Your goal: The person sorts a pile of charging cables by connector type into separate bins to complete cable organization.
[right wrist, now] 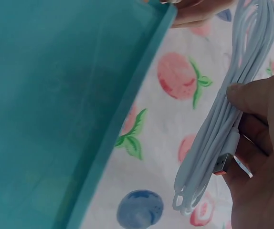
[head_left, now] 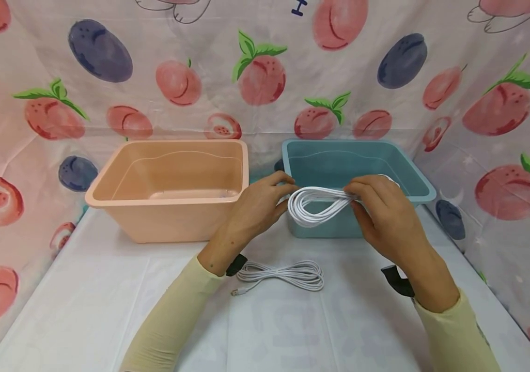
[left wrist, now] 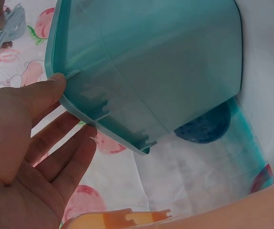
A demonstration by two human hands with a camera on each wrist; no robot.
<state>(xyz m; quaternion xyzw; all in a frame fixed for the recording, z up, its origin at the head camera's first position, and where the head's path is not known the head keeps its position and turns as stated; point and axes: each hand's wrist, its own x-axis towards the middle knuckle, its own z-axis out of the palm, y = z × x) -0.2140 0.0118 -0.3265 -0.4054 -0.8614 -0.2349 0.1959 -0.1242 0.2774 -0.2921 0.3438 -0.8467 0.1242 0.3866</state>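
Note:
My right hand (head_left: 386, 217) pinches a bundled white USB cable (head_left: 316, 206) between thumb and fingers, above the front rim of a teal plastic bin (head_left: 327, 227). The bundle's loop hangs out to the left in the head view. Up close in the right wrist view, the cable (right wrist: 218, 109) shows a USB plug (right wrist: 224, 162) near the fingers. The left hand (head_left: 260, 204) holds the teal bin's rim (left wrist: 87, 119) at its near left corner, thumb on one side and fingers at the other. Below the hands a second white cable (head_left: 288, 274) lies coiled on the table.
An orange plastic bin (head_left: 172, 222) stands on the left, close to the left forearm. The white-covered table (head_left: 107, 289) meets a fruit-print cloth (head_left: 265, 116) behind the bins and at both sides. Dark straps (head_left: 397, 281) circle the wrists.

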